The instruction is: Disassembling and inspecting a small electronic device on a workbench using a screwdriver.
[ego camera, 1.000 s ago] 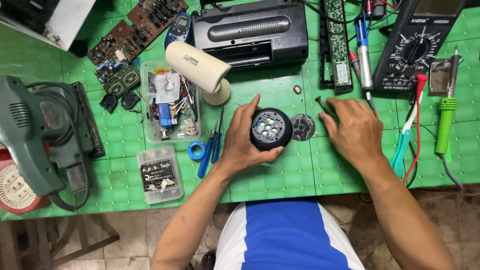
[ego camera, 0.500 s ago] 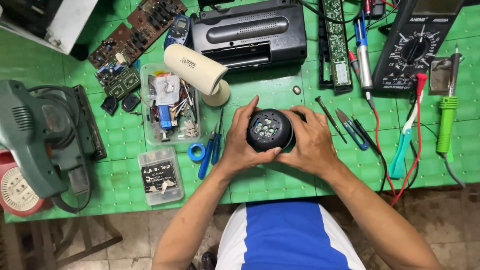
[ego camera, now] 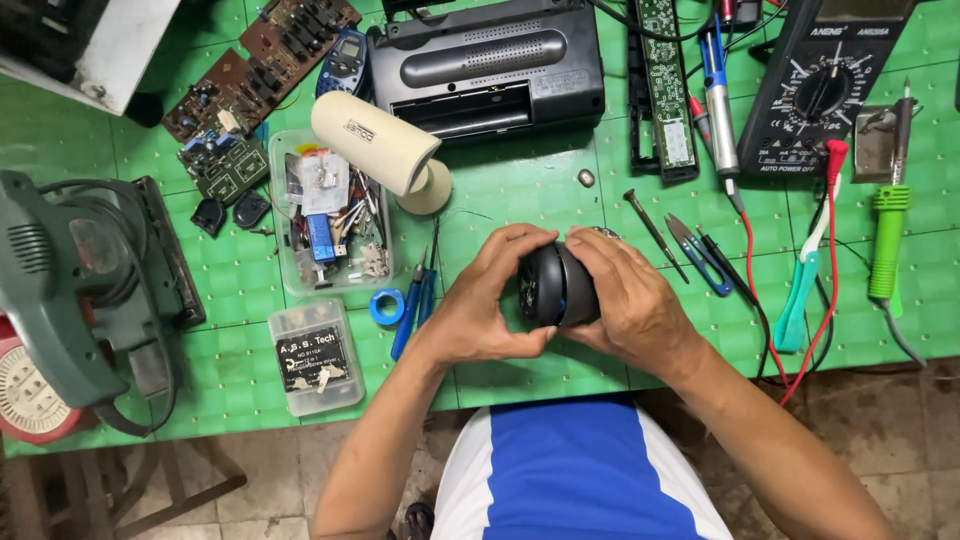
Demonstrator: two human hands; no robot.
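Hands are clasping a round black lamp housing (ego camera: 556, 285) over the green workbench (ego camera: 520, 370): the left hand (ego camera: 483, 300) is gripping it from nine o'clock, the right hand (ego camera: 628, 300) from three o'clock, both closed around it. A cream cylindrical camera casing (ego camera: 375, 140) is lying at eleven o'clock, a black radio (ego camera: 485, 60) at twelve, small snips (ego camera: 700, 255) at two, a blue tape roll (ego camera: 386, 307) at nine.

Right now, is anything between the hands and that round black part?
Nothing visible. The left hand and right hand both clasp the round black part directly, one on each side, above the green table.
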